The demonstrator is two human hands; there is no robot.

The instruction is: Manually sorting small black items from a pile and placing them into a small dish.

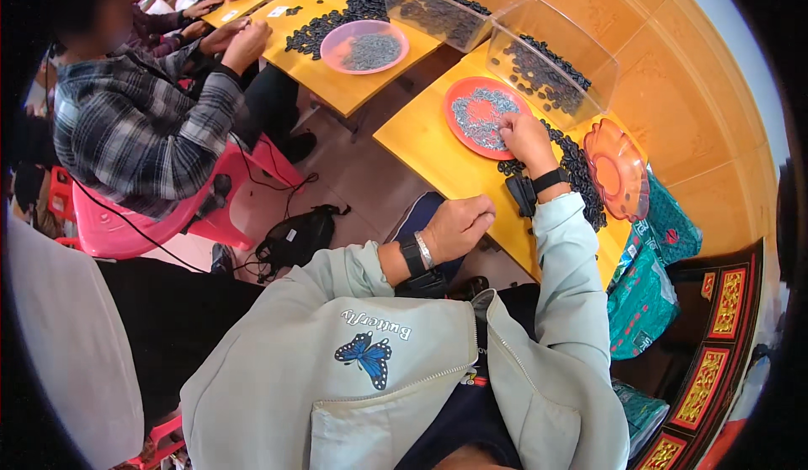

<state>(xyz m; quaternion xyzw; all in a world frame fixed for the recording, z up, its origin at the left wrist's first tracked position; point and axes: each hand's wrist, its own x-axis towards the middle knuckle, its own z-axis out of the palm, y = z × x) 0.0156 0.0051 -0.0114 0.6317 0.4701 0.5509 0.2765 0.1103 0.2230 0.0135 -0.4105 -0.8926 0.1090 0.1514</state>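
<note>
My right hand reaches over a red plate, its fingers pinched together at the small silvery metal pieces lying there. Whatever is between those fingertips is too small to make out. My left hand is held in front of the near edge of the yellow table, fingers curled closed. Its contents, if any, are hidden. Beside my right wrist and around the plate lie many small black round pieces. Both wrists wear dark bands.
A clear bin of black pieces stands behind the plate, with an orange fluted tray at right. Green bags hang past the table's right side. At left, a seated person works by another table holding a pink bowl.
</note>
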